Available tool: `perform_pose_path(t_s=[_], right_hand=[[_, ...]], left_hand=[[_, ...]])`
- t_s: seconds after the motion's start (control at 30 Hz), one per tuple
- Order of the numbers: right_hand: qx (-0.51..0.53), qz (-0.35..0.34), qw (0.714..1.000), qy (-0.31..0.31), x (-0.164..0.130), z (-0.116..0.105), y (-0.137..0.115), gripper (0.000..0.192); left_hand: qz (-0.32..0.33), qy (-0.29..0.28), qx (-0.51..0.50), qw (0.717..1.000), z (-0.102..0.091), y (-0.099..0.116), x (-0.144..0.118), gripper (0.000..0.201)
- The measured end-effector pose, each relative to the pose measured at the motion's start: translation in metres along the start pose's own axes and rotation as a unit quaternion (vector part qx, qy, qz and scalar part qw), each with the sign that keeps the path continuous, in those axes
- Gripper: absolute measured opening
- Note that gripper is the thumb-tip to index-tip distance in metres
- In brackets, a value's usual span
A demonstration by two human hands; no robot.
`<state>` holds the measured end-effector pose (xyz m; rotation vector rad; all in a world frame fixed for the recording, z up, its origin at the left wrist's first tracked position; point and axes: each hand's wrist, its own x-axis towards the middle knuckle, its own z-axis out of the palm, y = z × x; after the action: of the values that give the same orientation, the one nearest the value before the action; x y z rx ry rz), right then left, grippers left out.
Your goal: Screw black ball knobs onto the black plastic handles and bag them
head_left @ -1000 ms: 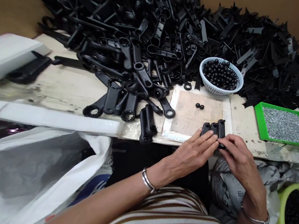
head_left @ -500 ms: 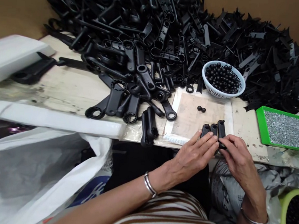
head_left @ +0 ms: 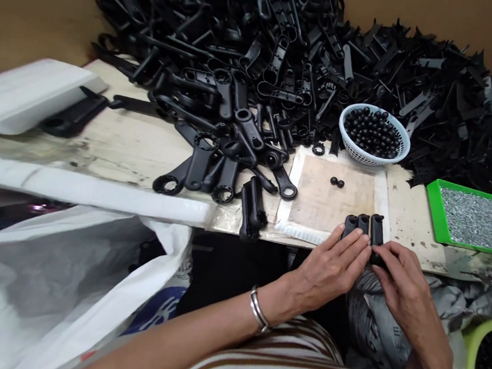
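Note:
Both my hands meet at the table's front edge over three black plastic handles [head_left: 363, 224] lying side by side. My left hand [head_left: 332, 267] lies with its fingers across the two left handles. My right hand [head_left: 401, 284] pinches the near end of the right handle. Only the handles' far ends show beyond my fingers. They rest on a taped cardboard pad [head_left: 333, 195], where two small black balls [head_left: 337, 182] lie loose.
A big heap of black plastic handles [head_left: 255, 76] fills the back of the table. A white basket of black balls [head_left: 374, 135] stands behind the pad. A green tray of small metal parts [head_left: 473, 217] sits right. White bag [head_left: 48, 282] lower left, green tub [head_left: 487, 355] lower right.
My hands keep the same hold on the three handles. The view has shifted, so everything sits a little further right and lower in the picture.

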<state>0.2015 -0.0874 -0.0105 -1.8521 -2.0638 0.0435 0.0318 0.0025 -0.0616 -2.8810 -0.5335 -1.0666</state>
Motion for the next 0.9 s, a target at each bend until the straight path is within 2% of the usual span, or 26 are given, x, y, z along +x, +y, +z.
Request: perform_pose_path(t_s=[0.37,0.5,0.57,0.67,0.77,0.83,0.9], right_hand=[[-0.027,-0.103,0.994,0.038,0.0,-0.001,0.028,0.036],[-0.007,-0.101,0.994,0.035,-0.004,0.002,0.04,0.036],[0.004,-0.096,0.995,0.03,-0.007,0.002,0.047,0.036],[0.008,-0.097,0.995,0.039,-0.01,-0.002,0.053,0.038],[0.01,-0.092,0.993,0.069,0.0,-0.006,0.037,0.038],[0.009,-0.071,0.993,0.089,0.016,-0.004,0.01,0.035],[0.022,-0.096,0.993,0.071,0.04,0.004,-0.025,0.032]], left_hand=[[0.024,-0.038,0.036,0.998,-0.009,-0.001,0.012,0.033],[0.021,-0.059,0.04,0.997,-0.008,-0.002,0.015,0.034],[0.013,-0.056,0.039,0.998,-0.014,-0.005,0.013,0.039],[0.005,-0.027,0.039,0.999,-0.038,-0.014,0.001,0.041],[-0.052,0.025,0.041,0.997,-0.07,-0.031,-0.023,0.028],[-0.13,0.051,0.067,0.988,-0.087,-0.043,-0.041,0.023],[-0.186,0.043,0.103,0.976,-0.095,-0.052,-0.056,0.024]])
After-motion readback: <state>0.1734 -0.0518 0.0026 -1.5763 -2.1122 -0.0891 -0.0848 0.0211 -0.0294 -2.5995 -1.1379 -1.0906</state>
